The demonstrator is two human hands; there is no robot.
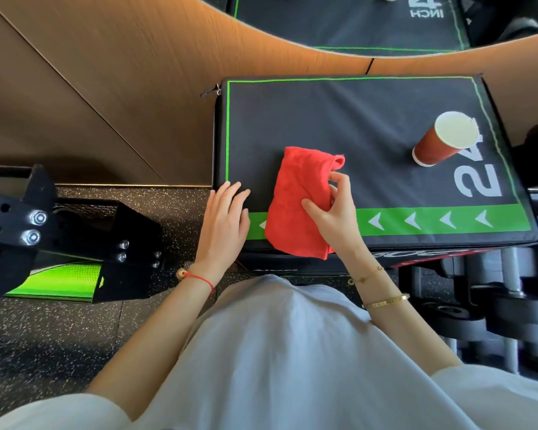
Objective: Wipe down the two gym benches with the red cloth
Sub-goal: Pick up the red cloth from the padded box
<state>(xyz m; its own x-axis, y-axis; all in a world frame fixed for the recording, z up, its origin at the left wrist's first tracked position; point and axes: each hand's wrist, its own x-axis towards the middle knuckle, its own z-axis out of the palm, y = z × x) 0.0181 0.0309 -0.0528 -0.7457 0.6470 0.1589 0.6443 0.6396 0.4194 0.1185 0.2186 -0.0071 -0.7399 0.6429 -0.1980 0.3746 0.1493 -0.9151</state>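
A black box [354,119] with green trim stands against a wood wall [106,88]. The red cloth [298,197] lies folded on its near edge. The right hand [336,215] pinches the cloth's right side; the left hand [224,221] rests flat, fingers straight, beside it. A red cup [438,144] stands far right

Black machine frame [44,225] cut off at left edge. Second padded box [348,23] cropped at top. Dumbbells [494,293] partly hidden, cut off right. Box-front lettering [416,255] unreadable.
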